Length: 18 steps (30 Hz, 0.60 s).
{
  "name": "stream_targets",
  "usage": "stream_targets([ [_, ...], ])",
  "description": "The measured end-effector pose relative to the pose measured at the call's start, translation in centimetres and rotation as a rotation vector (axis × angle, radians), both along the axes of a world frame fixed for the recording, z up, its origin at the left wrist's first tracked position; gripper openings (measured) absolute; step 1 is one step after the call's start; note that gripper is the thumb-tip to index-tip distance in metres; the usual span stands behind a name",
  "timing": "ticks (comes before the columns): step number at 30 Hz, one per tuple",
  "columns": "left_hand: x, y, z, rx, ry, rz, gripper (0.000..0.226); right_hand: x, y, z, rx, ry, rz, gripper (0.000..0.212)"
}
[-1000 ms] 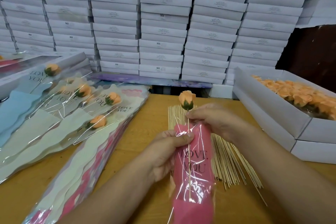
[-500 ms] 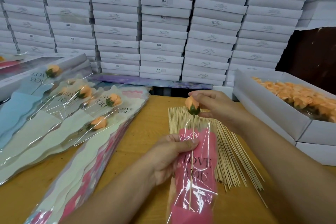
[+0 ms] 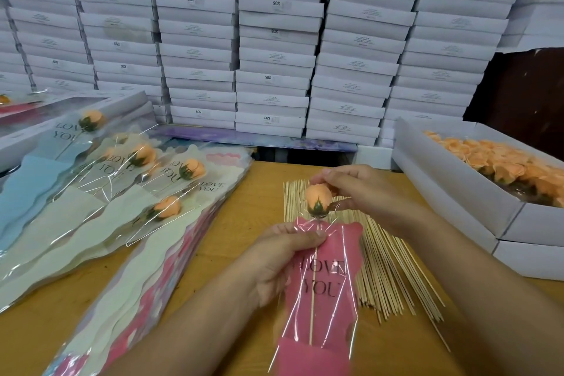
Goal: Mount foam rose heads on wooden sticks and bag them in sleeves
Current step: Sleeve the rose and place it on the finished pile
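While the left hand (image 3: pixel 283 256) pinched the pink sleeve (image 3: pixel 323 293) holding the stick (image 3: pixel 312 299), right hand (image 3: pixel 357 189) fingers gripped the rose head (image 3: pixel 317 198) beside a box (image 3: pixel 451 192) of roses (image 3: pixel 512 165).

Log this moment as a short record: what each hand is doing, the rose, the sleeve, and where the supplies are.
left hand: pinches stick and pink sleeve together
right hand: fingers hold the rose head
rose head: on its stick, above the sleeve mouth
spare sticks: on table, behind sleeve
loose rose heads: white box, right
bagged roses: piled left
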<state>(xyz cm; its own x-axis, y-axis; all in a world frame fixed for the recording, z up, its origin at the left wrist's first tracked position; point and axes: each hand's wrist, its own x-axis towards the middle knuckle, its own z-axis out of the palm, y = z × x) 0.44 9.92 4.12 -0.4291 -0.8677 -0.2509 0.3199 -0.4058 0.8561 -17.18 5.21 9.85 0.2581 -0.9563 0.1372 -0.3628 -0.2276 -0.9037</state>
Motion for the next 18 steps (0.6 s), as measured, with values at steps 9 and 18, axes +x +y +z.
stream_targets([
  [9,0.44,-0.29,0.1,0.0,-0.013,0.007,0.02,-0.51,0.12,0.71,0.027,0.025,0.113,0.027],
  [18,0.31,0.26,0.8,-0.06,0.023,0.01,0.009,0.1,0.28,0.25,0.056,0.122,0.091,0.025],
])
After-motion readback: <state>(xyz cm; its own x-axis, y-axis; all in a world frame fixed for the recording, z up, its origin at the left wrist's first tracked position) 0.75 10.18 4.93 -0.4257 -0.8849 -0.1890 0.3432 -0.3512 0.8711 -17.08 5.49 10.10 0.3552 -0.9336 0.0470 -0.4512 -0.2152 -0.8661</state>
